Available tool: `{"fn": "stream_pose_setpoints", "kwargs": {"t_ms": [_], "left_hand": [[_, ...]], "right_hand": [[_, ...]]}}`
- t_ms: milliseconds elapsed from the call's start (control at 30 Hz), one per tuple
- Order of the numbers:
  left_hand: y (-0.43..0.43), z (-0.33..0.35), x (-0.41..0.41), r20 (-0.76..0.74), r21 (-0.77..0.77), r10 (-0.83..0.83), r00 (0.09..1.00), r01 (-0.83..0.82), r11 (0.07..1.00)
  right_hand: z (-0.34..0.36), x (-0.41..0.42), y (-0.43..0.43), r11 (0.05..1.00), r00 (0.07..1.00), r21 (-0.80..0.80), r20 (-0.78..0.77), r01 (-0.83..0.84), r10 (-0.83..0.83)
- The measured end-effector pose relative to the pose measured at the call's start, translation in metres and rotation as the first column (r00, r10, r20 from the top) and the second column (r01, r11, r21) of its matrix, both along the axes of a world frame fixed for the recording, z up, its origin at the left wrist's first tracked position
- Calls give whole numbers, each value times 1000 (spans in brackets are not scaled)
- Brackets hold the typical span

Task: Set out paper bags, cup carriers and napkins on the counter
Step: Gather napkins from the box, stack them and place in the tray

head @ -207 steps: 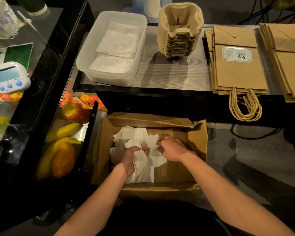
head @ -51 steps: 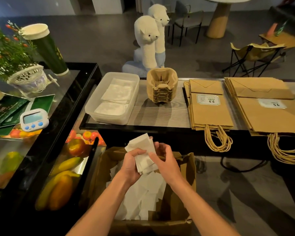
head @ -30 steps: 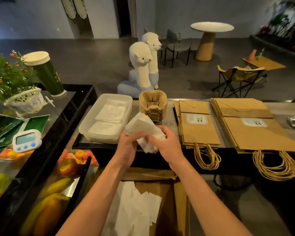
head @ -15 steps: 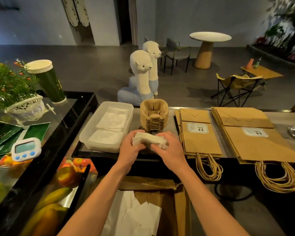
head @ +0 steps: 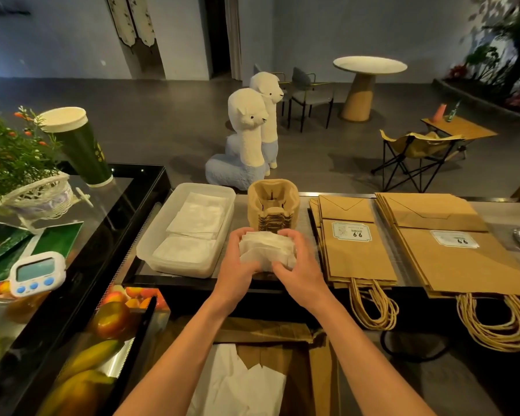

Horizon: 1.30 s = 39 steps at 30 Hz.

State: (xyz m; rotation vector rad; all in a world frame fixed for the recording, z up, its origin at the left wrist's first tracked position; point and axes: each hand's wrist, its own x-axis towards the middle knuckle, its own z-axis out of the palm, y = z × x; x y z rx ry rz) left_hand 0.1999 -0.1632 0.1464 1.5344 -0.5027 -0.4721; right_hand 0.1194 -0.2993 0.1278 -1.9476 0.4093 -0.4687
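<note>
The left hand (head: 237, 265) and right hand (head: 300, 271) curl around 1 bundle of crumpled white paper napkins (head: 266, 249), gripping it over the grey counter (head: 401, 256). Left of the grip, a clear plastic tub (head: 150, 244) holds flat white napkin stacks (head: 197, 217). Just beyond it stands 1 stack of brown pulp cup carriers (head: 273, 202). To the right lie 2 piles of brown handled paper bags (head: 357, 253). Below the grip, an open cardboard box (head: 321, 370) holds loose white napkins (head: 237, 385).
</note>
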Motion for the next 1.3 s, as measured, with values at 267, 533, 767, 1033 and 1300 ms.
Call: {"fn": "stream_pose_setpoints", "kwargs": {"t_ms": [267, 533, 767, 1033, 1300], "left_hand": [[-2, -5, 6, 88, 101, -9, 996, 0, 995], [4, -12, 10, 201, 155, 2, 980, -34, 987], [1, -8, 10, 151, 178, -35, 988, 8, 984], [-2, -8, 9, 183, 193, -21, 983, -15, 981], [-1, -6, 11, 86, 143, 39, 996, -52, 988]], "right_hand": [[-9, 2, -4, 998, 998, 55, -64, -16, 20], [-10, 0, -7, 994, 1000, 107, -22, 0, 2], [-10, -8, -10, 996, 998, 54, -23, 65, -64], [-5, -16, -11, 961, 961, -26, -9, 276, -276], [-6, -15, -6, 939, 940, -75, 90, 336, -329]]}}
